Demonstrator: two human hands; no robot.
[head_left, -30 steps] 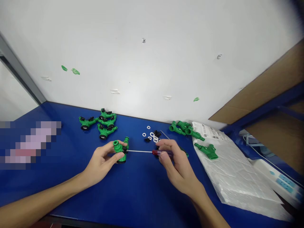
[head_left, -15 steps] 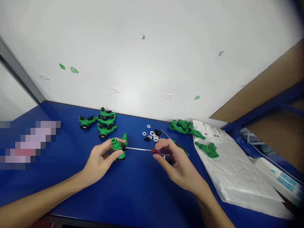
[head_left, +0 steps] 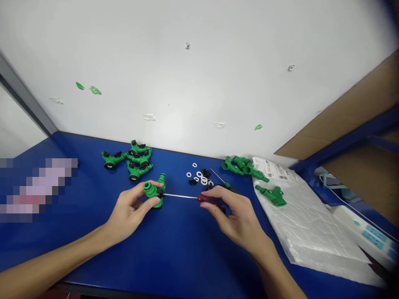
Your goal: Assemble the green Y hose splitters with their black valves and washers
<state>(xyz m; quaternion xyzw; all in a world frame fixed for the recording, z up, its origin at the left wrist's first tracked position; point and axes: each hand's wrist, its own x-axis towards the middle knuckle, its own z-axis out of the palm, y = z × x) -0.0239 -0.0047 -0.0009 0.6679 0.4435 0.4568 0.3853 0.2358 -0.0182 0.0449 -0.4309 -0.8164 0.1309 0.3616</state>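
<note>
My left hand point(head_left: 129, 214) is closed on a green Y-shaped hose connector point(head_left: 151, 189), held just above the blue table. Between thumb and fingers of my right hand point(head_left: 235, 214) is the dark red handle of a screwdriver point(head_left: 181, 196). Its metal shaft runs level to the left, and the tip meets a black part on the connector's side. Whether the tip sits in a screw is too small to tell. Beyond my right hand lie several white ring washers point(head_left: 204, 181) and small black parts point(head_left: 205, 172). A second screwdriver point(head_left: 230, 187) with a green handle is partly hidden there.
Several green connectors with black valves point(head_left: 134, 170) lie at the back left. More green connector bodies point(head_left: 245, 165) rest at the back right, one of them point(head_left: 274, 195) on a white plastic package point(head_left: 307, 224). A power strip point(head_left: 368, 234) stands at the far right, beneath blue shelving.
The view has shifted slightly. My right hand has turned a little around the screwdriver handle, its fingers now in a different position. The connector stays in my left hand with the tip against it.
</note>
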